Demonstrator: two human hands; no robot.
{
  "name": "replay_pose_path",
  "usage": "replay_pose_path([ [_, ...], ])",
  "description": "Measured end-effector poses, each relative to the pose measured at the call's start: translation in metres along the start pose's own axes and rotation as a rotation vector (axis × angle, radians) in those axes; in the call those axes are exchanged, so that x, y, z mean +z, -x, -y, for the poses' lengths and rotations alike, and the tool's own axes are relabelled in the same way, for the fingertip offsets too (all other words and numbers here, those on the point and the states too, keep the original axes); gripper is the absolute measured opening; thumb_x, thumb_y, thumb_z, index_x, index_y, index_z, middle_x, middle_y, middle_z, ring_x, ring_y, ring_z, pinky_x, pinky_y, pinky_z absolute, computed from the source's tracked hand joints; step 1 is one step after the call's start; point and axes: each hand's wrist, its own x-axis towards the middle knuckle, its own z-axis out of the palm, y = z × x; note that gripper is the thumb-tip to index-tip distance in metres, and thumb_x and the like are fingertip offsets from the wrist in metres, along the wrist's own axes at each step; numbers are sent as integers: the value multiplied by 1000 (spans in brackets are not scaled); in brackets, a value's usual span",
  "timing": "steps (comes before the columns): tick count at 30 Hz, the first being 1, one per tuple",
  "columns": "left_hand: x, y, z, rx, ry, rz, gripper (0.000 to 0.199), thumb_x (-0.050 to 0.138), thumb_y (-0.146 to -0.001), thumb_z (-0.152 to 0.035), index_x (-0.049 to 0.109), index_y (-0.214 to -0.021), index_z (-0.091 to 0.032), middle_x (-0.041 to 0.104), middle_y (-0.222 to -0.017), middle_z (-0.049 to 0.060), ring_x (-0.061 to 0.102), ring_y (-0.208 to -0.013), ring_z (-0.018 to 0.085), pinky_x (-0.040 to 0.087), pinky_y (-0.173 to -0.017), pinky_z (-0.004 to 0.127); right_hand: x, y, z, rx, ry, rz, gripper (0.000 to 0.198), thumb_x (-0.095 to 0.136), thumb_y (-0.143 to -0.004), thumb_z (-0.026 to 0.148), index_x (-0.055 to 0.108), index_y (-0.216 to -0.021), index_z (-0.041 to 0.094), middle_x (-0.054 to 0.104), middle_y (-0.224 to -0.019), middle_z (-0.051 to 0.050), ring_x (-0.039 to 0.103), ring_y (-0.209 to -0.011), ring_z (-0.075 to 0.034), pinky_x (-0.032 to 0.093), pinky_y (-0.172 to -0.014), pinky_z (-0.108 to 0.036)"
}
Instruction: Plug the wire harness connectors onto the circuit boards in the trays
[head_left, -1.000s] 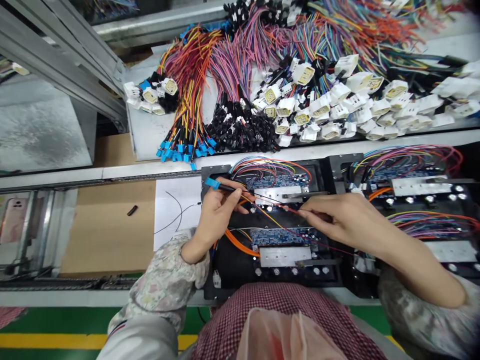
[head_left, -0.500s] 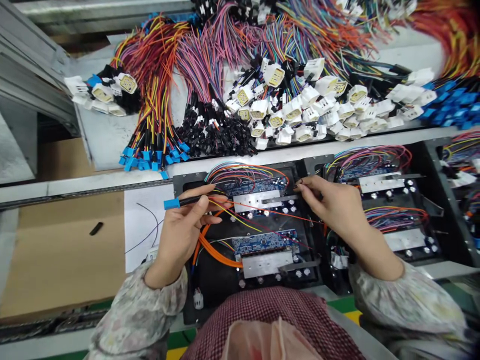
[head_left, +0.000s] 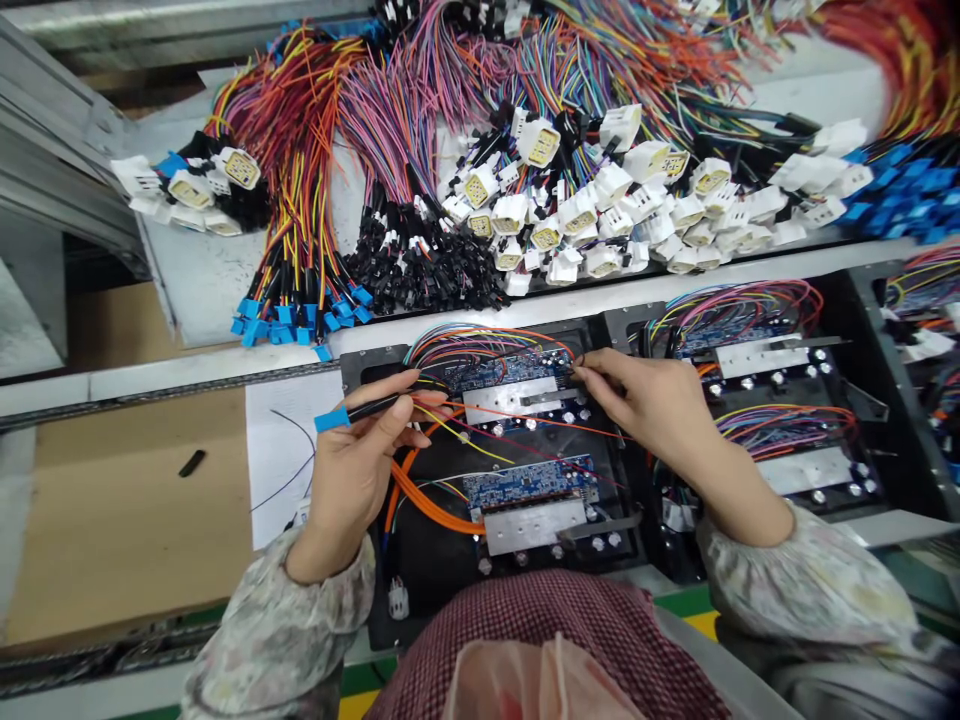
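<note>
My left hand (head_left: 364,455) is closed on a wire harness at its black sleeve (head_left: 373,408). A blue connector (head_left: 332,419) sticks out on the left of the fingers. From the other side, loose yellow, red and orange wires (head_left: 480,445) fan out to the right. My right hand (head_left: 637,395) is pinched at the right end of the upper blue circuit board (head_left: 510,372); what its fingertips hold is too small to make out. Colored wires arch over that board. A lower circuit board (head_left: 525,483) lies nearer me in the same black housing (head_left: 427,585), with thick orange cables (head_left: 431,505) on its left.
Bundles of wires with white connectors (head_left: 577,215) and blue connectors (head_left: 281,325) lie on the shelf behind. To the right stands another black housing (head_left: 870,400) with boards. On the left are a cardboard sheet (head_left: 135,520), white paper (head_left: 281,430) and a small black piece (head_left: 193,463).
My right hand has moved slightly left, onto the right end of the upper board. My left hand keeps the harness, its blue connector now a little further left and lower.
</note>
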Motion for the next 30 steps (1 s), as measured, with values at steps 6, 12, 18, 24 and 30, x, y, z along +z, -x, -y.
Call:
replay_pose_path([
  [6, 1, 0, 0, 20, -19, -24, 17, 78, -82, -23, 77, -99, -25, 80, -86, 4, 77, -77, 17, 57, -53, 15, -28, 17, -1, 35, -21, -123, 34, 53, -96, 51, 72, -101, 22, 72, -72, -1, 62, -55, -15, 39, -54, -29],
  [12, 1, -2, 0, 18, -16, -33, 15, 79, -81, -25, 77, -97, -24, 79, -88, 2, 77, -77, 16, 58, -53, 15, -37, 42, -2, -95, -14, 68, 34, 47, -100, 41, 69, -83, 21, 71, -76, -3, 64, -61, -16, 39, -55, -29],
  [18, 1, -3, 1, 10, 6, -28, 16, 80, -80, -25, 78, -97, -25, 76, -82, -1, 76, -72, 13, 61, -56, 14, -20, 17, -5, 108, -75, -90, 26, 47, -99, 35, 69, -101, 21, 74, -77, -2, 63, -56, -15, 37, -53, -28],
  [24, 0, -3, 1, 17, -7, -42, 18, 82, -78, -25, 78, -95, -25, 77, -80, 0, 76, -71, 14, 60, -54, 13, -10, 11, -3, 147, -17, -177, 28, 48, -98, 37, 71, -99, 21, 75, -81, -4, 65, -60, -15, 38, -54, -28],
  [30, -1, -4, 1, 18, -39, -83, 20, 82, -76, -27, 77, -95, -24, 76, -79, 0, 76, -69, 15, 59, -50, 15, -5, 12, 1, 193, -1, -211, 32, 47, -98, 40, 73, -99, 21, 74, -74, -4, 62, -56, -14, 36, -53, -27],
])
